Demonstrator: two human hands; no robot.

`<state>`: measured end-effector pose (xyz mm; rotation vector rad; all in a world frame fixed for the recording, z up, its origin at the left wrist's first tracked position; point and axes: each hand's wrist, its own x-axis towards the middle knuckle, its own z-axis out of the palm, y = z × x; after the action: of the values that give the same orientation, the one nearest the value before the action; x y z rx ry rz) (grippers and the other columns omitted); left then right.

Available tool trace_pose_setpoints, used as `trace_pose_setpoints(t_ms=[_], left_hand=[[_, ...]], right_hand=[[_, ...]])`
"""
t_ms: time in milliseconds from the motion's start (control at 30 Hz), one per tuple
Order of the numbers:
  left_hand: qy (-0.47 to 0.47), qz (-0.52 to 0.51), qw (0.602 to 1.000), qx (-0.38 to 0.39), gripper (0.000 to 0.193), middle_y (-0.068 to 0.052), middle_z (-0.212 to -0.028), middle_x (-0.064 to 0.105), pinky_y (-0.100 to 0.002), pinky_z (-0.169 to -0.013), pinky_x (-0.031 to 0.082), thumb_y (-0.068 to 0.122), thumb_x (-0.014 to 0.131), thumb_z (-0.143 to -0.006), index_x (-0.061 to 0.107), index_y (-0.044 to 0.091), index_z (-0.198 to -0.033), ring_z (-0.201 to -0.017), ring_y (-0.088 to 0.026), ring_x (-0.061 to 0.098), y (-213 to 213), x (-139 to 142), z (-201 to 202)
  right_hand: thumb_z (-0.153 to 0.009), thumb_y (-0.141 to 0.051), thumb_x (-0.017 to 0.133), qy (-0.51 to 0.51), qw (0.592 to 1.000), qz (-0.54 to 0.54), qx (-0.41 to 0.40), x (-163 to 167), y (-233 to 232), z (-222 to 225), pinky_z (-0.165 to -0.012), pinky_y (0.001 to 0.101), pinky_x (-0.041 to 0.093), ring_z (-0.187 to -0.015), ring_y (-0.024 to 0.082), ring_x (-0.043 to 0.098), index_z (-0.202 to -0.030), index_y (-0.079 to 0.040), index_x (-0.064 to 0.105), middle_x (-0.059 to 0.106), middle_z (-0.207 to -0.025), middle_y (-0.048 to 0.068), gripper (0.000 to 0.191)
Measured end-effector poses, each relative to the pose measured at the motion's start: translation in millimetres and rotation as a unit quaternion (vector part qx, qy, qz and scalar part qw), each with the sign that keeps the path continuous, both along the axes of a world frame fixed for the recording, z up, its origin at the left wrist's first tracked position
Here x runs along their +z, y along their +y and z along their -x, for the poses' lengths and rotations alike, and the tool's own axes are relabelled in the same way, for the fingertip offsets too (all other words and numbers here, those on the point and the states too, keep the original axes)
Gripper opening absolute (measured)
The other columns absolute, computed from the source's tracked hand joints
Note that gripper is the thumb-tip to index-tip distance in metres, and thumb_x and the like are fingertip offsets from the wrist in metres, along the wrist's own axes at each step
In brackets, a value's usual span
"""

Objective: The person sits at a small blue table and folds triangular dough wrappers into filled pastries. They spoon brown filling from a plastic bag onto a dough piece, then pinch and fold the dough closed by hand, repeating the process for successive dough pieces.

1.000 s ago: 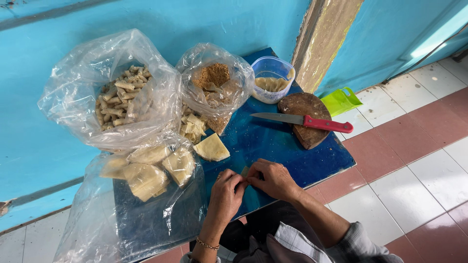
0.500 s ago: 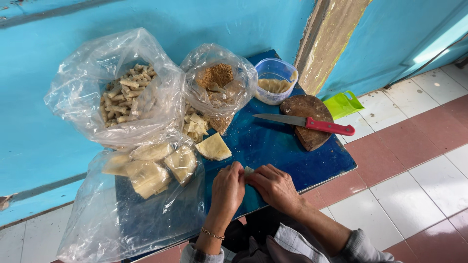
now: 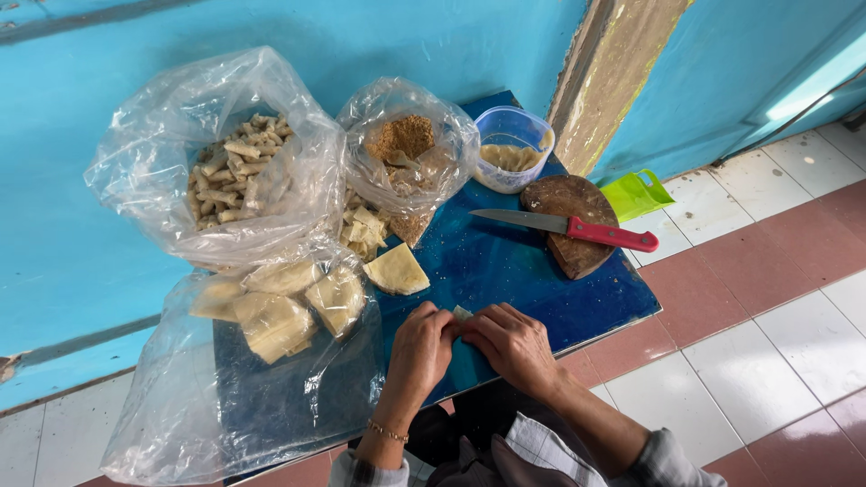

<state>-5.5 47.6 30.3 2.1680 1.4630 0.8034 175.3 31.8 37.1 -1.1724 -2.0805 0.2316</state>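
Your left hand (image 3: 422,352) and right hand (image 3: 514,344) meet at the near edge of the glossy blue tabletop (image 3: 532,271), fingers pinched on a small pale wrapper (image 3: 462,314). Beyond lie a triangular dough wedge (image 3: 397,271), crinkled clear bags (image 3: 244,162), and a red-handled knife (image 3: 568,225) on a round wooden board (image 3: 577,257).

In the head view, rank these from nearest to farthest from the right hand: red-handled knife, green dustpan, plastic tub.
From the right hand:
1. Red-handled knife, on the round board, ahead.
2. Plastic tub, at the table's back edge.
3. Green dustpan, on the floor, far right; nearly level with the tub.
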Motion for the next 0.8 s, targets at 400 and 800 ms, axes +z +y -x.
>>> trace_pose_setpoints(t_ms=[400, 800], left_hand=[[-0.046, -0.004, 0.999, -0.026, 0.018, -0.010, -0.093, 0.065, -0.042, -0.078, 0.054, 0.008, 0.076, -0.085, 0.066, 0.002, -0.099, -0.093, -0.029, 0.065, -7, -4, 3], [0.014, 0.036, 0.999, -0.028, 0.005, -0.009, -0.089, 0.064, -0.039, -0.085, 0.055, 0.009, 0.070, -0.091, 0.074, 0.005, -0.092, -0.092, -0.027, 0.064, 9, 4, 0]], right_hand=[[-0.087, -0.023, 0.074, 0.004, 0.988, 0.148, -0.047, -3, 17, 0, -0.066, 0.0403, 0.057, -0.079, 0.028, 0.071, -0.095, -0.014, 0.078, 0.068, -0.089, 0.005, 0.013], [-0.087, -0.024, 0.075, -0.065, 0.998, -0.024, -0.007, 7, 6, -2, -0.062, 0.0366, 0.054, -0.077, 0.022, 0.063, -0.094, -0.012, 0.073, 0.067, -0.084, 0.001, 0.014]])
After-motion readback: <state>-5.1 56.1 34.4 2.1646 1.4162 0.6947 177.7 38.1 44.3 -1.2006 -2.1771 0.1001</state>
